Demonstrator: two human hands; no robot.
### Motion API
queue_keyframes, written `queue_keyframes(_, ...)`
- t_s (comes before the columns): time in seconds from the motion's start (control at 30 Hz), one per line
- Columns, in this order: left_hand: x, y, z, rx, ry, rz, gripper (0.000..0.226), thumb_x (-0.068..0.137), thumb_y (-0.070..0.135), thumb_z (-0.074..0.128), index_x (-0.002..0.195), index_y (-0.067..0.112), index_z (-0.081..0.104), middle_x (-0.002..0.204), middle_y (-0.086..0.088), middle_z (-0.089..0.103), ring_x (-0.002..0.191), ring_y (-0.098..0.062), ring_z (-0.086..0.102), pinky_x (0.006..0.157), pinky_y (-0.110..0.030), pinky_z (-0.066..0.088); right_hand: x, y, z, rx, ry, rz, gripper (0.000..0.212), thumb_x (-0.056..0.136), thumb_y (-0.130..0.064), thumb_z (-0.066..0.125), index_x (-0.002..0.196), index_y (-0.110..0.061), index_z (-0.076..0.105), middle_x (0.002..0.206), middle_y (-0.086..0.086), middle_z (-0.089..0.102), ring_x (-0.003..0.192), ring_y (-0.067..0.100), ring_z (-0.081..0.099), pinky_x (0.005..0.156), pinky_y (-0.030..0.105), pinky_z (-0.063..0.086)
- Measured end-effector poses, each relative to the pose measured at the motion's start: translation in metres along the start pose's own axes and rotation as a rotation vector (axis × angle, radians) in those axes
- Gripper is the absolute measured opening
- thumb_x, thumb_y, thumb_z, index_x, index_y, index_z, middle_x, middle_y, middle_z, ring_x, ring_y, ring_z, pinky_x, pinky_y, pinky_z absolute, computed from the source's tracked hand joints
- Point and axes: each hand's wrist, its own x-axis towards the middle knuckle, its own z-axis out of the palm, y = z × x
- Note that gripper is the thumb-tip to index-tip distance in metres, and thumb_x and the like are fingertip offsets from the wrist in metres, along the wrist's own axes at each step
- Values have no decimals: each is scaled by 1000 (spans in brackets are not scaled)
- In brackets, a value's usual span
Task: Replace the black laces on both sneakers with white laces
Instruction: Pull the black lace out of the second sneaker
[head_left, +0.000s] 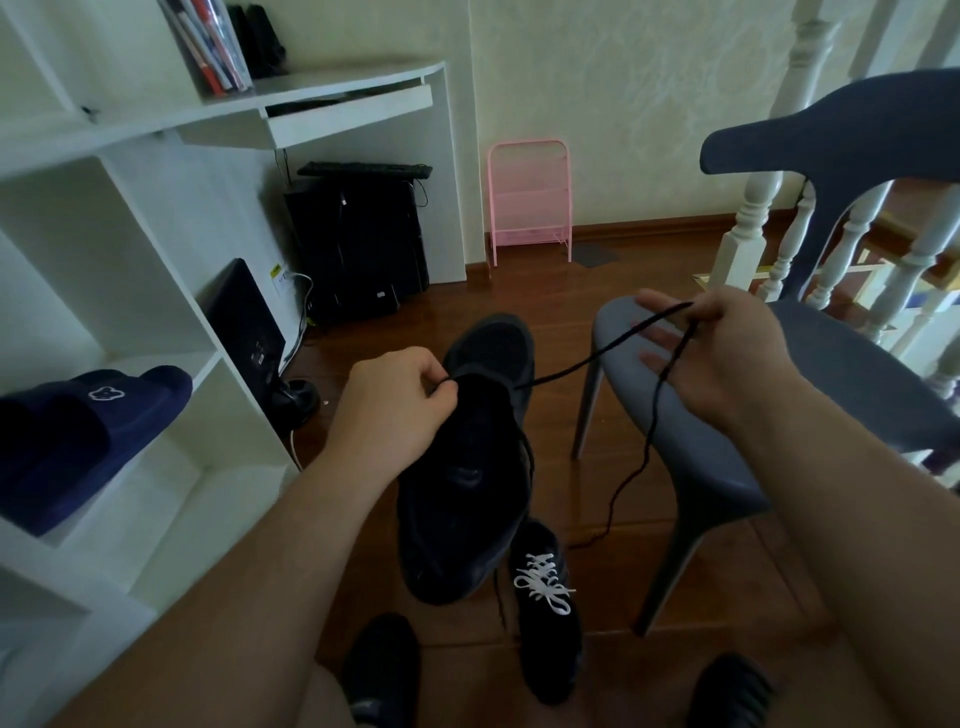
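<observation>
White shelf unit (156, 322), lower compartment: one navy slipper (88, 436). Two sneakers: one black sneaker (467, 467) raised right of the shelf, one white-laced sneaker (545, 613) on the floor beneath it. Left hand (395, 405) pinches the black lace (597, 356) at the raised sneaker's eyelets; right hand (722, 348), fingers curled, pinches its far end.

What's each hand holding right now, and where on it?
Right hand pinches the black lace partway along its pulled-out length, the free end trailing to the floor. Left hand grips the black sneaker at its eyelet area, pinching the lace there.
</observation>
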Motion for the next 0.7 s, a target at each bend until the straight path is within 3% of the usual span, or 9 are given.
queue_keyframes(0.07, 0, 4, 4, 26, -35, 18, 10, 97, 36, 71, 88, 31, 69, 71, 10, 66, 68, -5, 63, 59, -25, 49, -14, 4, 13, 161, -154, 82, 19, 100, -15, 38, 94, -12, 55, 89, 9, 76, 94, 31, 74, 90, 51, 55)
queue_keyframes(0.1, -1, 7, 5, 28, -46, 22, 11, 97, 36, 71, 88, 30, 69, 72, 10, 66, 68, -6, 63, 60, -25, 50, -17, 9, 18, 85, -203, 85, 15, 100, -15, 40, 93, -12, 53, 76, 8, 68, 79, 31, 71, 84, 49, 56)
queue_keyframes(0.17, -2, 13, 8, 17, -55, 25, 10, 98, 37, 70, 90, 30, 69, 72, 10, 66, 68, -5, 63, 59, -26, 50, -13, 25, 22, -345, -242, -40, 10, 99, -10, 46, 91, -11, 52, 66, 6, 54, 64, 26, 54, 70, 44, 52)
queue_keyframes(0.27, -2, 19, 10, -13, -43, 35, 11, 98, 38, 70, 90, 31, 68, 72, 11, 64, 68, -5, 62, 57, -23, 45, -5, 46, 21, -1066, -332, -291, 8, 101, -20, 57, 96, -25, 60, 82, -3, 64, 66, 17, 57, 64, 32, 49)
queue_keyframes(0.33, -2, 20, 10, -7, -35, 51, 11, 99, 37, 70, 90, 31, 68, 72, 11, 64, 66, -5, 62, 56, -22, 43, -4, 54, 18, -1323, -400, -377, 6, 103, -30, 58, 107, -32, 62, 100, -9, 66, 78, 8, 60, 63, 23, 45)
queue_keyframes(0.4, -1, 19, 10, 16, -31, 59, 11, 99, 37, 70, 90, 32, 67, 73, 13, 63, 66, -3, 60, 54, -19, 40, -2, 59, 18, -1444, -418, -450, 17, 104, -35, 58, 119, -28, 64, 111, -5, 67, 91, 11, 62, 71, 25, 44)
queue_keyframes(0.5, 0, 18, 9, 27, -26, 62, 11, 98, 37, 71, 89, 33, 66, 72, 15, 61, 67, -2, 59, 54, -16, 35, -3, 59, 21, -1555, -427, -526, 22, 104, -35, 59, 120, -23, 68, 110, -2, 70, 103, 19, 63, 80, 32, 47)
queue_keyframes(0.6, 1, 15, 7, 29, -19, 47, 11, 98, 38, 71, 89, 32, 68, 70, 13, 62, 65, -3, 60, 54, -19, 39, 0, 63, 21, -1522, -388, -560, 16, 106, -32, 53, 107, -26, 67, 95, -4, 66, 89, 19, 60, 73, 35, 47)
queue_keyframes(0.7, 5, 4, -1, 25, 43, -3, 11, 96, 37, 71, 88, 29, 70, 70, 11, 66, 68, -6, 63, 59, -24, 46, 23, 62, 5, -1593, -175, -459, 20, 106, -31, 49, 94, -20, 61, 90, 3, 64, 78, 23, 56, 65, 37, 45)
